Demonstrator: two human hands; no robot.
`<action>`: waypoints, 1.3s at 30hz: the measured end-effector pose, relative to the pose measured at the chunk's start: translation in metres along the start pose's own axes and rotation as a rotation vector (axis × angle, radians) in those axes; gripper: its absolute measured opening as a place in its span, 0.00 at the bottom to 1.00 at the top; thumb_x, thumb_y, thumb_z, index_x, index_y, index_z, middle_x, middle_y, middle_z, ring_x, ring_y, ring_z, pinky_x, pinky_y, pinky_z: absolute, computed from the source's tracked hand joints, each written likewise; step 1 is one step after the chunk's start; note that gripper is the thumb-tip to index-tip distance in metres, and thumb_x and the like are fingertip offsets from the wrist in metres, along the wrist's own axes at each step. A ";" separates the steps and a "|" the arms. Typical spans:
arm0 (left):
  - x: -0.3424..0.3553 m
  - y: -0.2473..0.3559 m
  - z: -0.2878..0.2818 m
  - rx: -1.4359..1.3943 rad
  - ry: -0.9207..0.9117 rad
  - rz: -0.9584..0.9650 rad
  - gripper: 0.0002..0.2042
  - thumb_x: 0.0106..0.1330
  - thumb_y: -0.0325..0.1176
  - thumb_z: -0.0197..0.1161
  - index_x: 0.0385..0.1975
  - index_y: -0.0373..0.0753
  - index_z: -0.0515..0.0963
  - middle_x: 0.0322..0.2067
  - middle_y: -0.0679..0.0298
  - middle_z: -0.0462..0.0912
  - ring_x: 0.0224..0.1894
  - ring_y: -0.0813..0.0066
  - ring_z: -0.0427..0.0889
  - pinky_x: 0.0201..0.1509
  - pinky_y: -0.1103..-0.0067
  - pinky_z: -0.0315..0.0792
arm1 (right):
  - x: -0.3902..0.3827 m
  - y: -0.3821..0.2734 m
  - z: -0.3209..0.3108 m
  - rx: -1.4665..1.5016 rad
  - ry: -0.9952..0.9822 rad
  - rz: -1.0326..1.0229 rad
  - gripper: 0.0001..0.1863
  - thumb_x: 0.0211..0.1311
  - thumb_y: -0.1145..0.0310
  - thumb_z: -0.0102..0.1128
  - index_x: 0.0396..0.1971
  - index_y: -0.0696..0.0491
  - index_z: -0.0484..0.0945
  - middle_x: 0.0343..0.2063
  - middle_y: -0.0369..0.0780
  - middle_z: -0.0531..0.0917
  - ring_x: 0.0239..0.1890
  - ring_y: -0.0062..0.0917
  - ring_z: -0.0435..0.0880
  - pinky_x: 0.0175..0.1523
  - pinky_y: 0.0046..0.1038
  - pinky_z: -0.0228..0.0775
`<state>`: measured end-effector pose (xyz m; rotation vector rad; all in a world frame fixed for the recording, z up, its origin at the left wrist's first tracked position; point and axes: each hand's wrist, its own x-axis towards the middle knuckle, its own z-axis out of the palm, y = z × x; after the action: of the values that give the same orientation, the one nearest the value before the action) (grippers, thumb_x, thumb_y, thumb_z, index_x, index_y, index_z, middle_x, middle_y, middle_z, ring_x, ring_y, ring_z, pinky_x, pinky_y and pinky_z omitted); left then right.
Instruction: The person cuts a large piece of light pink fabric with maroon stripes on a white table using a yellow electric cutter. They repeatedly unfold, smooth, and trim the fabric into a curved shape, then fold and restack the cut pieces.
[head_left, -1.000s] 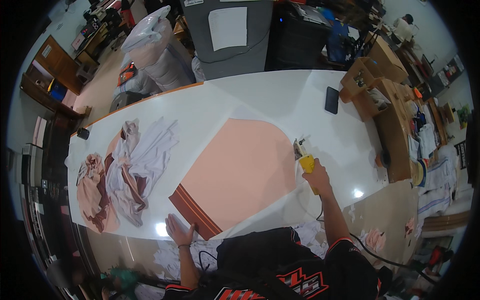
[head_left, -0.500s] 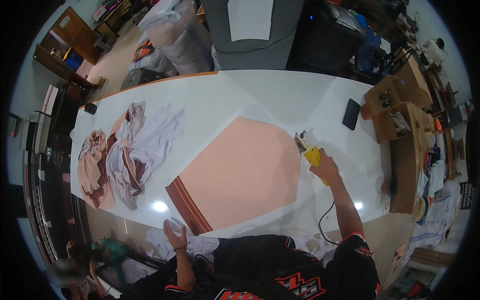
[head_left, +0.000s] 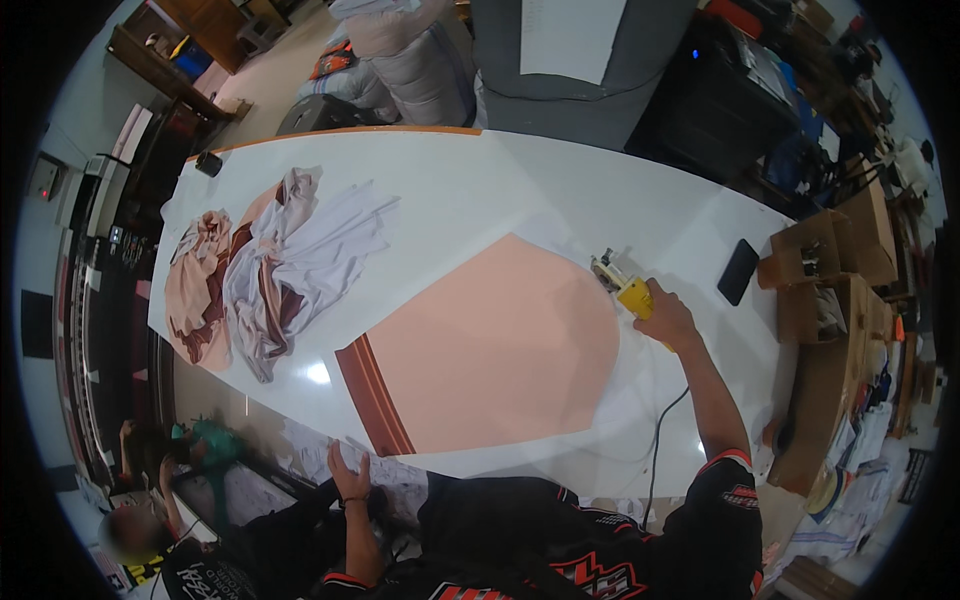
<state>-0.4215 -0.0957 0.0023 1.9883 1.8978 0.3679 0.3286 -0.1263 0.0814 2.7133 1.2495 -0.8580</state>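
A peach fabric panel (head_left: 500, 350) lies flat on the white table, with a brown striped band along its left end. White fabric shows past its upper and right edges. My right hand (head_left: 668, 316) is wrapped round the yellow body of a corded electric fabric cutter (head_left: 634, 296). The cutter's metal head stands at the panel's upper right edge; I cannot tell whether it touches the cloth. My left hand (head_left: 348, 472) is raised near the table's front edge, below the brown band, its fingers apart and nothing in it.
Crumpled peach, brown and white cloth (head_left: 270, 270) is heaped on the left of the white table (head_left: 440, 200). A black phone (head_left: 738, 272) lies at the right, beside cardboard boxes (head_left: 810, 250). The cutter's cord (head_left: 655, 450) hangs over the front edge. Another person is at lower left.
The whole view has shifted and turned a little. My right hand still holds the cutter at the panel's upper right edge, and my left hand stays near the front edge.
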 end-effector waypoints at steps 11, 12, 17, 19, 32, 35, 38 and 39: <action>-0.030 -0.003 -0.012 0.007 -0.037 -0.171 0.37 0.66 0.43 0.73 0.71 0.31 0.66 0.69 0.40 0.66 0.72 0.39 0.66 0.74 0.54 0.63 | 0.056 -0.032 -0.023 -0.118 -0.054 -0.147 0.51 0.46 0.56 0.75 0.73 0.45 0.63 0.48 0.55 0.84 0.50 0.50 0.86 0.56 0.46 0.81; -0.030 -0.004 -0.012 0.007 -0.025 -0.134 0.37 0.66 0.43 0.73 0.71 0.31 0.67 0.69 0.40 0.66 0.71 0.39 0.66 0.74 0.55 0.63 | 0.059 -0.035 -0.024 -0.107 -0.058 -0.161 0.51 0.45 0.56 0.75 0.73 0.45 0.63 0.48 0.55 0.84 0.51 0.50 0.86 0.56 0.46 0.81; -0.034 -0.004 -0.008 -0.025 -0.041 -0.209 0.36 0.67 0.43 0.72 0.71 0.32 0.67 0.68 0.41 0.68 0.71 0.40 0.67 0.73 0.54 0.64 | 0.073 -0.056 -0.023 -0.098 -0.029 -0.199 0.51 0.45 0.56 0.75 0.73 0.44 0.64 0.50 0.53 0.84 0.55 0.48 0.84 0.59 0.44 0.79; -0.035 -0.004 -0.006 0.001 -0.013 -0.142 0.36 0.67 0.42 0.72 0.71 0.31 0.67 0.68 0.41 0.68 0.71 0.40 0.67 0.73 0.55 0.64 | 0.079 -0.066 -0.023 -0.093 -0.050 -0.220 0.51 0.45 0.56 0.75 0.73 0.44 0.64 0.51 0.53 0.84 0.56 0.48 0.84 0.60 0.44 0.78; 0.013 0.029 -0.003 -0.038 0.051 -0.018 0.35 0.67 0.41 0.72 0.70 0.32 0.68 0.69 0.40 0.66 0.71 0.41 0.66 0.74 0.55 0.64 | 0.125 -0.172 -0.016 -0.017 -0.053 -0.300 0.51 0.46 0.53 0.74 0.74 0.46 0.64 0.52 0.52 0.83 0.56 0.47 0.85 0.62 0.42 0.77; 0.036 0.056 0.008 -0.093 0.065 0.064 0.35 0.67 0.42 0.73 0.70 0.32 0.68 0.69 0.39 0.66 0.72 0.39 0.64 0.76 0.54 0.59 | 0.122 -0.189 -0.012 0.076 0.001 -0.189 0.46 0.48 0.52 0.72 0.69 0.48 0.66 0.57 0.50 0.82 0.58 0.47 0.84 0.61 0.46 0.76; 0.053 0.086 0.024 -0.055 -0.039 0.069 0.39 0.65 0.45 0.75 0.71 0.32 0.67 0.71 0.40 0.63 0.72 0.37 0.63 0.76 0.55 0.61 | 0.098 -0.172 -0.011 0.251 0.195 -0.173 0.42 0.47 0.54 0.75 0.63 0.56 0.73 0.51 0.52 0.86 0.54 0.45 0.87 0.57 0.43 0.80; 0.054 0.094 0.027 -0.050 -0.059 0.081 0.40 0.64 0.46 0.76 0.72 0.33 0.67 0.72 0.40 0.62 0.72 0.37 0.63 0.76 0.56 0.61 | 0.088 -0.160 -0.013 0.323 0.199 -0.189 0.40 0.47 0.56 0.76 0.61 0.57 0.74 0.50 0.52 0.87 0.52 0.45 0.87 0.55 0.41 0.80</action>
<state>-0.3213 -0.0468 0.0154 2.0251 1.7591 0.3708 0.2674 0.0467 0.0798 3.0328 1.5511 -0.8958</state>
